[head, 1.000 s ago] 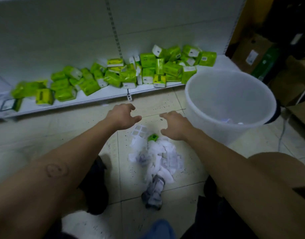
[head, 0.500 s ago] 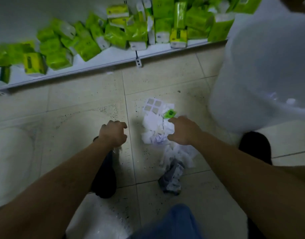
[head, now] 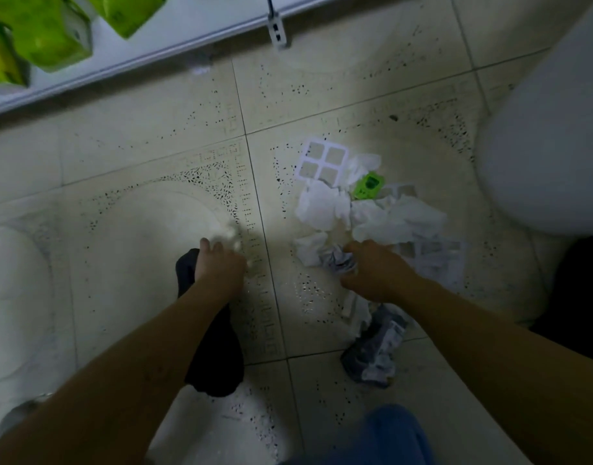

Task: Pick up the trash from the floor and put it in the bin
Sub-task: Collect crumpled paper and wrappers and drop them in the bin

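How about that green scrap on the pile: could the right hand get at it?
Probably yes. The green scrap lies uncovered on the white tissues, just beyond the right hand, with nothing between; but that hand seems to grip a crumpled paper.

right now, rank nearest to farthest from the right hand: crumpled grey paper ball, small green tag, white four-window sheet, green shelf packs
1. crumpled grey paper ball, held by the right hand
2. small green tag, straight ahead
3. white four-window sheet, ahead left
4. green shelf packs, far top-left
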`<state>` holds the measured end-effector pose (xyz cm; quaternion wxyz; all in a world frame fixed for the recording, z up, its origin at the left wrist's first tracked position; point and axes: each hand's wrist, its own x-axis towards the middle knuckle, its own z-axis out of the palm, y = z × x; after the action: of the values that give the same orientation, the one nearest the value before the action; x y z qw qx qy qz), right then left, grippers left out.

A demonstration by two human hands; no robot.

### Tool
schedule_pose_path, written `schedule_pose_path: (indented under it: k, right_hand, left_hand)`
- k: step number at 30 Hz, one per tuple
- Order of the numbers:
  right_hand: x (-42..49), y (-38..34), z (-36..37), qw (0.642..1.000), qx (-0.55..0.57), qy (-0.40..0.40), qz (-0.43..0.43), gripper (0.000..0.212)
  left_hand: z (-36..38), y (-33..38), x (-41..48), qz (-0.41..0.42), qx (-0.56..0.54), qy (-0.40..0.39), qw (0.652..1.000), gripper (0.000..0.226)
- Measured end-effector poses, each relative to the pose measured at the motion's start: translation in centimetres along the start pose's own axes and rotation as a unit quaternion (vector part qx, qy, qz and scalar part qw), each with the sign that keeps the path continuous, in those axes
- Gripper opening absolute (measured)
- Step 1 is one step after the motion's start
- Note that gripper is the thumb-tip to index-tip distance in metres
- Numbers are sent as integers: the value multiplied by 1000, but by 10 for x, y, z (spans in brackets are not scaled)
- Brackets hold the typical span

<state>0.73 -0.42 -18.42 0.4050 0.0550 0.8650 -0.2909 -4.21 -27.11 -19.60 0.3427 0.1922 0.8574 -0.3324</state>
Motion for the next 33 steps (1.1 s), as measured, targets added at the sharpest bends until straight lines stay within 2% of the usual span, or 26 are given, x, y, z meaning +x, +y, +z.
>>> schedule_pose_path:
  k: [6,9,14,16,19,28,33]
  right_hand:
    - [11,3,8,999,28,32,-23,36]
    - [14,-3,12,996,4,75,-43,33]
    - [35,-21,22,970,-137,157,-122,30]
    - [45,-28,27,955,-202,162,-146,31]
    - [59,-36,35,945,-254,158,-133,30]
    - [90,-40,56,948,-273,132,-92,19]
    - [82,-51,38,969,-130,192,-82,18]
  left_hand:
    - [-3,-1,7,13,17,57,998,17]
    - [-12,8,10,13,-42,82,996,20]
    - [-33,27,21,-14,-199,145,969,38]
    - [-41,27,26,-9,-208,172,963,37]
    - [-46,23,31,15,-177,199,964,36]
    - [-35,13,29,7,-320,191,928,38]
    - [-50,3,21,-21,-374,182,909,40]
